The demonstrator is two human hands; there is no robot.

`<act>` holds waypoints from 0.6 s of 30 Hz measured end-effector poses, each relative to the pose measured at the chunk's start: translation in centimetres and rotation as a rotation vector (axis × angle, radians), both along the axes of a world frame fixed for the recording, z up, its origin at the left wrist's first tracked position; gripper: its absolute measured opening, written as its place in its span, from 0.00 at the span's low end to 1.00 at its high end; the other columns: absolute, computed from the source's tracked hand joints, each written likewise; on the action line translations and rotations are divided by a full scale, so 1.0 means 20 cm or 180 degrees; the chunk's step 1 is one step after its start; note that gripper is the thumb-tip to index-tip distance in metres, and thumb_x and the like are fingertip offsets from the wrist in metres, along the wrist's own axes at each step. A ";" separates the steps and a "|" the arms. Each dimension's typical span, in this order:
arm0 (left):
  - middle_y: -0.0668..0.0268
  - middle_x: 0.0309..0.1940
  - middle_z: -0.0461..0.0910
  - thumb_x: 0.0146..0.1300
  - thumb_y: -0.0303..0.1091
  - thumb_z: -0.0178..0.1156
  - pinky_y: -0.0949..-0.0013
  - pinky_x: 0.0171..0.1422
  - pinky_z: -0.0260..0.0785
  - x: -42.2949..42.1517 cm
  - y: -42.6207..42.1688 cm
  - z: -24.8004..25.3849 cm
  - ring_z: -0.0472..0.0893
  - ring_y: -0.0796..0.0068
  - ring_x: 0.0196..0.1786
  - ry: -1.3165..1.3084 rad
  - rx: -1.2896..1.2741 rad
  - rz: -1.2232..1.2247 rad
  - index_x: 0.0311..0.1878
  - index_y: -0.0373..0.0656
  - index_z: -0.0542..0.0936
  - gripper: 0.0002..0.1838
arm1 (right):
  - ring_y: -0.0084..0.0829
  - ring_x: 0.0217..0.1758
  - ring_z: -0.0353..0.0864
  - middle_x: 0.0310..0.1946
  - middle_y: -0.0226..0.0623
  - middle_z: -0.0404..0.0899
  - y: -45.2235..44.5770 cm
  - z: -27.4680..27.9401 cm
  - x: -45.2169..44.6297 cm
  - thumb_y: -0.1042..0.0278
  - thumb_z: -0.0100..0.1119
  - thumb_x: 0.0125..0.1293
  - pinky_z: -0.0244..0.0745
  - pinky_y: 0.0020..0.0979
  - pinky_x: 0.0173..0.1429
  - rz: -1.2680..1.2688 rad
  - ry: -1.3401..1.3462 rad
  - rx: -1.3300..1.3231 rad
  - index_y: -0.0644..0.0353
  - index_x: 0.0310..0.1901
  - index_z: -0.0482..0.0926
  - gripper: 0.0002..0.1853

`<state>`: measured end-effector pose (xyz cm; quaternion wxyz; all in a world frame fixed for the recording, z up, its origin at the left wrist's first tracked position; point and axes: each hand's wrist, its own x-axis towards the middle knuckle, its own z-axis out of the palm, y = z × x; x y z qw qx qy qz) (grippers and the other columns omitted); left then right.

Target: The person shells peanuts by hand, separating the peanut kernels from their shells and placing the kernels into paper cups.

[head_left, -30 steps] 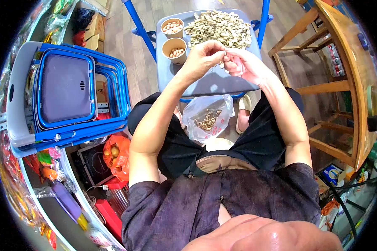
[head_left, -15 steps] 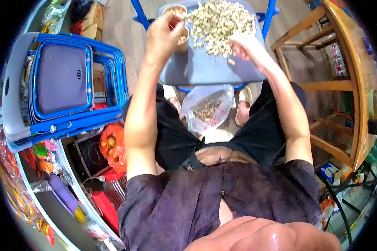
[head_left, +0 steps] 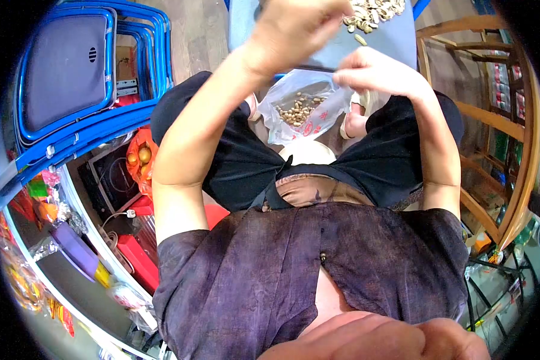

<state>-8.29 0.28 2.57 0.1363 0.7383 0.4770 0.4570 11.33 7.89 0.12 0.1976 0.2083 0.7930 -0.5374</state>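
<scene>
My left hand (head_left: 300,30) is raised over the grey-blue tabletop (head_left: 243,27), smeared by motion, so whether it grips anything cannot be made out. My right hand (head_left: 375,72) hovers at the table's near edge with its fingers curled together; anything inside them is hidden. Beyond the hands lies a pile of peanuts in their shells (head_left: 375,13), cut off by the top of the view. A single peanut (head_left: 360,39) rests apart from the pile, just above my right hand. Below the edge, between my legs, an open plastic bag (head_left: 270,123) holds several peanut-like pieces (head_left: 297,113).
Folded blue-framed chairs (head_left: 72,72) lean at the left. Below them are an orange bag of round fruit (head_left: 141,156), a black cooker plate (head_left: 117,180) and a shelf of packets (head_left: 48,240). A wooden frame (head_left: 492,123) stands at the right.
The view has tipped downward, and the cups by my left hand are no longer visible. My left hand has moved right, away from them; my right hand has drawn back to the table edge.
</scene>
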 end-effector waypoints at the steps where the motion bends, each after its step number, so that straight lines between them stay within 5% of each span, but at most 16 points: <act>1: 0.60 0.29 0.81 0.56 0.30 0.61 0.61 0.38 0.75 0.05 -0.02 -0.07 0.83 0.59 0.33 0.0265 0.0494 0.0020 0.36 0.45 0.81 0.04 | 0.32 0.26 0.80 0.20 0.37 0.79 -0.04 0.01 -0.02 0.46 0.55 0.66 0.75 0.36 0.35 0.0245 -0.0444 0.0655 0.65 0.30 0.82 0.25; 3: 0.60 0.32 0.80 0.58 0.28 0.59 0.63 0.40 0.74 0.11 -0.04 -0.14 0.82 0.58 0.37 0.0159 0.0228 -0.0347 0.37 0.44 0.80 0.04 | 0.44 0.33 0.85 0.20 0.46 0.82 -0.09 -0.07 0.00 0.38 0.54 0.64 0.79 0.43 0.42 0.0703 -0.0807 0.2250 0.63 0.28 0.84 0.30; 10: 0.58 0.33 0.81 0.60 0.27 0.58 0.67 0.45 0.73 0.18 -0.16 -0.24 0.82 0.64 0.37 -0.0370 -0.0634 -0.0911 0.41 0.38 0.80 0.07 | 0.45 0.40 0.86 0.31 0.50 0.84 -0.23 -0.44 0.16 0.33 0.53 0.62 0.80 0.40 0.46 0.0577 -0.0598 0.2482 0.63 0.31 0.85 0.33; 13: 0.59 0.32 0.82 0.60 0.27 0.54 0.68 0.46 0.72 0.19 -0.23 -0.36 0.80 0.74 0.37 -0.0452 -0.2061 -0.1473 0.42 0.37 0.81 0.10 | 0.45 0.40 0.86 0.33 0.52 0.84 -0.29 -0.49 0.17 0.38 0.53 0.64 0.80 0.42 0.47 0.0418 -0.1270 0.2507 0.64 0.35 0.84 0.30; 16: 0.54 0.33 0.83 0.59 0.30 0.56 0.61 0.47 0.73 0.25 -0.35 -0.57 0.83 0.60 0.39 0.0209 -0.2593 -0.1557 0.43 0.38 0.81 0.11 | 0.47 0.40 0.85 0.36 0.53 0.83 -0.33 -0.48 0.19 0.46 0.54 0.63 0.79 0.44 0.47 0.0191 -0.1434 0.2651 0.64 0.39 0.83 0.25; 18: 0.50 0.35 0.83 0.58 0.32 0.56 0.58 0.48 0.74 0.28 -0.45 -0.78 0.84 0.55 0.42 0.1230 -0.2745 -0.1457 0.43 0.38 0.82 0.13 | 0.48 0.41 0.84 0.38 0.53 0.83 -0.38 -0.54 0.23 0.50 0.54 0.62 0.79 0.44 0.48 -0.0698 -0.0789 0.2663 0.63 0.40 0.83 0.21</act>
